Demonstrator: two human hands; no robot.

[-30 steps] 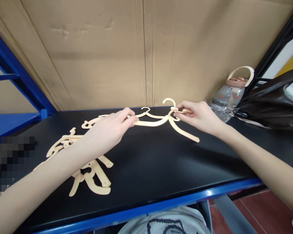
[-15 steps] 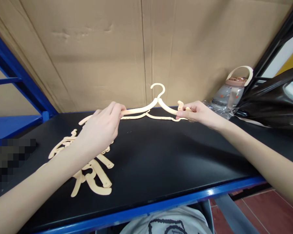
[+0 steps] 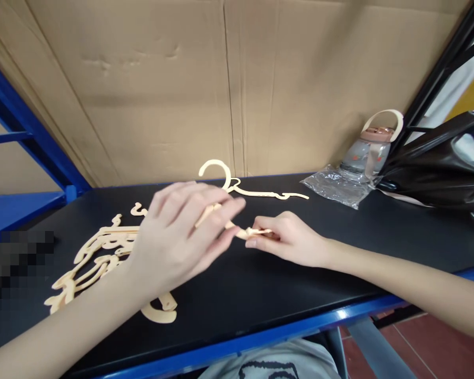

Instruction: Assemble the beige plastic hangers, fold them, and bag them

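Note:
My right hand (image 3: 290, 239) pinches one arm of a cream plastic folding hanger (image 3: 240, 231) between thumb and fingers, above the black tabletop. The hanger's hook (image 3: 214, 162) rises behind my left hand (image 3: 177, 231). That hand reaches over the hanger with its fingers stretched to the right and slightly apart, hiding much of it. A piece of the hanger shows between these fingers. Another cream hanger (image 3: 256, 193) lies on the table against the back. Left of and beneath my left forearm is a pile of loose cream hanger parts (image 3: 112, 231), partly covered.
A crumpled clear plastic bag (image 3: 335, 185) lies at the back right, before a transparent bottle (image 3: 365, 155) with a handle. Beside it is a shiny black bag (image 3: 438, 155). Cardboard (image 3: 150, 95) stands behind the table, and a blue edge (image 3: 300, 330) runs along its front.
The held hanger has come nearer and lower, its hook shifting left. My right hand has moved left and toward me. My left hand has slid right over the hanger, its fingers stretching out.

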